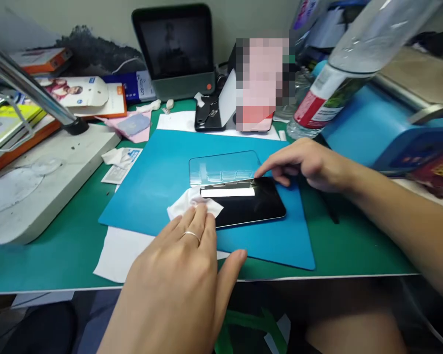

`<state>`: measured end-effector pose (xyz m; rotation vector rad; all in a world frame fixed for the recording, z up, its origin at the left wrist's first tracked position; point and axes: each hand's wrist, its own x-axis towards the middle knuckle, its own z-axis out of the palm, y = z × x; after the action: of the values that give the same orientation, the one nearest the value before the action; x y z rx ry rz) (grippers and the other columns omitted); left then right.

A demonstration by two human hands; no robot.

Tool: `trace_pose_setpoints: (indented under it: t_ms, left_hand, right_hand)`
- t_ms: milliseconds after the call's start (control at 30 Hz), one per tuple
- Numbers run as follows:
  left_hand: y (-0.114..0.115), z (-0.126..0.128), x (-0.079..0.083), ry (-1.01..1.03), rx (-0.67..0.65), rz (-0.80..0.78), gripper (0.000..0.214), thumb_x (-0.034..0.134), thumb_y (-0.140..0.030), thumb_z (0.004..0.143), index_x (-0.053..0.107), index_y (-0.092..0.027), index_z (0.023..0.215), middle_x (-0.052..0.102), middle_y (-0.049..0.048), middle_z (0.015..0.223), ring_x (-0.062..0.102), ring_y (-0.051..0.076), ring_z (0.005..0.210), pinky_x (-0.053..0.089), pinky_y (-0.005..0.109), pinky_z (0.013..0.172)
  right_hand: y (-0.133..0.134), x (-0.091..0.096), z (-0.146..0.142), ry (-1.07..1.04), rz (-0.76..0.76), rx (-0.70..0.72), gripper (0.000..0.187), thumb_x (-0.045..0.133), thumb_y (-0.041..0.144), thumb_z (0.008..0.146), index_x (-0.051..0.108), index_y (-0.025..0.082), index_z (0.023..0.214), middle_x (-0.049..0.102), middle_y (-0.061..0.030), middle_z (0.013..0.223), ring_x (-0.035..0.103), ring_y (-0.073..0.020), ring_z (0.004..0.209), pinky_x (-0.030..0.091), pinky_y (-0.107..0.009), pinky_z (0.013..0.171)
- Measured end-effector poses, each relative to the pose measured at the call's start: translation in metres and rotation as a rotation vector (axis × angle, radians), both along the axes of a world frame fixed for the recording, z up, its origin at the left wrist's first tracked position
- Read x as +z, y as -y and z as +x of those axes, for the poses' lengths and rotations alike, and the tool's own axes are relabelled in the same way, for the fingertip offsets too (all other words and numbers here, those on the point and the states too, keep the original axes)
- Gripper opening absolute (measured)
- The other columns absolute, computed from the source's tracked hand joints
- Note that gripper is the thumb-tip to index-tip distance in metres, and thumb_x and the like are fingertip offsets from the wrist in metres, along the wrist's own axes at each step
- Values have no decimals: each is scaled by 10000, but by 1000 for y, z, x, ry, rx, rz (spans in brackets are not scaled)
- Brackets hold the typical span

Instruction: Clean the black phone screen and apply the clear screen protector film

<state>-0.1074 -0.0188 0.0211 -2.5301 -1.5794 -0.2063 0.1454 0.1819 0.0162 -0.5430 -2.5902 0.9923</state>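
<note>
A black phone (254, 204) lies screen-up on a blue mat (158, 182). My left hand (184, 265), a ring on one finger, presses a white wipe (192, 204) with flat fingers against the phone's left end. My right hand (302, 164) pinches the corner of a clear screen protector (223, 167), which is tilted up from the phone's far edge.
A green cutting mat (40, 260) covers the desk, with white paper (114, 255) under the blue mat. A grey lamp base (40, 187) stands left, a plastic bottle (339, 73) and blue machine (376, 128) right, a small monitor (177, 49) behind. Boxes and wrappers lie at back left.
</note>
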Motion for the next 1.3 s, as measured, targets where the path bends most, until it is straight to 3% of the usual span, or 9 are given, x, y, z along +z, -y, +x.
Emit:
trace_pose_setpoints:
  t_ms: [167,333,467,600,733,867,1067,1200,1300]
  left_hand:
    - [-4,45,-4,-3,-102,44,602,401,-436,1081,684,32,1332,692,267,1336,731,376,1196,680,425,912]
    - [-20,102,-4,68,-101,55,610,376,-408,1092,692,69,1305,687,278,1324,701,381,1241,655,439,967]
    - [-37,114,-3,117,-53,-2,573,436,-426,1082,685,22,1339,668,234,1384,671,354,1299,627,456,1015]
    - [-45,109,-1,122,0,-48,547,481,-471,1064,702,-59,1348,657,169,1425,688,336,1284,660,433,949]
    - [-46,102,-4,93,40,12,569,460,-461,1071,680,-25,1364,666,190,1414,682,352,1288,641,457,988]
    - [-42,90,-9,83,91,15,597,453,-475,1073,640,-17,1408,647,205,1444,642,352,1344,629,458,1015]
    - [-29,50,-10,83,179,25,611,394,-480,1096,626,-27,1436,607,192,1492,613,334,1383,622,451,1031]
    - [-15,22,-11,66,210,51,617,367,-467,1103,624,-18,1440,595,198,1500,612,340,1385,594,471,1074]
    - [-5,8,-13,70,187,80,615,352,-448,1106,637,-1,1417,615,200,1469,637,337,1354,606,456,1060]
  right_hand:
    - [1,-5,0,-39,-10,-16,1077,150,938,877,812,94,964,592,8,495,508,-114,462,391,-288,566]
    - [6,-10,-1,-40,-99,-56,1082,155,956,859,808,94,896,595,-10,498,554,-137,504,412,-308,620]
    - [11,-10,-4,-57,-126,-120,1095,131,973,840,796,104,814,563,-13,504,529,-148,527,378,-319,613]
    - [14,-8,-3,-46,-150,-152,1132,77,964,838,807,99,852,553,-18,508,541,-163,562,392,-327,647]
    - [14,-7,0,-61,-179,-145,1172,74,968,825,805,83,1061,574,-13,526,578,-181,590,421,-335,682]
    - [15,-6,0,-44,-180,-161,1197,55,972,808,788,81,1129,554,-5,516,559,-174,560,410,-331,644]
    - [7,-10,0,-23,-208,-90,1127,153,969,840,801,99,1144,529,3,480,444,-141,459,345,-324,528]
    - [-1,-15,4,-20,-245,4,1184,158,1019,768,790,122,1215,556,12,488,410,-108,429,284,-308,469]
    - [0,-13,4,-9,-289,-76,1168,177,1027,734,812,161,1193,555,21,492,408,-84,428,245,-300,467]
